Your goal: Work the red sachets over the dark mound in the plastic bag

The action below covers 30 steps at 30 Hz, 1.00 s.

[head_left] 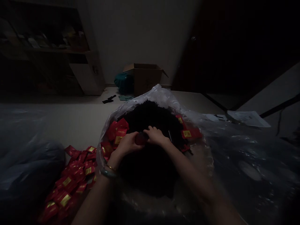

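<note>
A large clear plastic bag [159, 92] stands in front of me, its mouth folded wide around a heap of loose black strands [150, 114] that look like dried leaves. Over the heap, my left hand [127, 142] is closed around a small dark red packet [140, 139]. My right hand [156, 136] is at the packet's right side with curled fingers; what they pinch is hidden in the dark. Red packets with gold labels [118, 129] lie inside the bag's left rim, and another red packet [191, 133] lies at its right. A thin light stick [170, 136] pokes from the heap.
Many red packets [75, 175] are piled on the floor at left, beside a dark plastic-wrapped bundle [30, 168]. Clear plastic sheeting [246, 156] covers the right side. An open cardboard box [148, 79] and a teal bag [124, 82] stand by the wall.
</note>
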Available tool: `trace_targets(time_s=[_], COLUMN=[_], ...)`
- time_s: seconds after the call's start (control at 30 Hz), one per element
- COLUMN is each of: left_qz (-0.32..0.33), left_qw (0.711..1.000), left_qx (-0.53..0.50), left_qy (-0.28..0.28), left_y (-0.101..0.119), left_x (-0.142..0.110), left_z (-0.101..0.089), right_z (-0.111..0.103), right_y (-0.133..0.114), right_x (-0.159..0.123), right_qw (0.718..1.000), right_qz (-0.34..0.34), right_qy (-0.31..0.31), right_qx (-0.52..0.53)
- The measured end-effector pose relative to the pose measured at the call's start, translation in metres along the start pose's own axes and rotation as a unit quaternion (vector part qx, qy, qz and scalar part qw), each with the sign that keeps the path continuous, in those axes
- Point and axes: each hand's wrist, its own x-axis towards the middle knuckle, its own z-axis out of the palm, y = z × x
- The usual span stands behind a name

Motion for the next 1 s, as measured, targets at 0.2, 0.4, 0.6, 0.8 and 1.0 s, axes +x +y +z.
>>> trace_targets(time_s=[0.2,0.4,0.6,0.8,1.0], left_qz=[0.004,0.010,0.021,0.016,0.009], left_qw=[1.000,1.000,0.999,0.998,0.997], left_qx=[-0.006,-0.008,-0.040,-0.058,-0.063], left_qy=[-0.008,-0.023,-0.019,-0.030,-0.045], left_y=[0.000,-0.005,-0.006,-0.012,-0.008], left_x=[0.002,0.003,0.002,0.006,0.006], left_z=[0.002,-0.008,-0.017,-0.013,-0.020], right_z=[0.001,0.012,-0.008,0.004,0.003], right_y=[-0.001,-0.012,0.005,-0.008,-0.019], right_x=[0.016,-0.012,-0.034,0.019,-0.025], right_qw=[0.995,1.000,0.997,0.995,0.991], right_qz=[0.084,-0.018,-0.049,0.016,-0.131], right_qy=[0.044,-0.005,-0.004,-0.045,-0.031], right_qx=[0.036,-0.021,0.066,0.088,0.011])
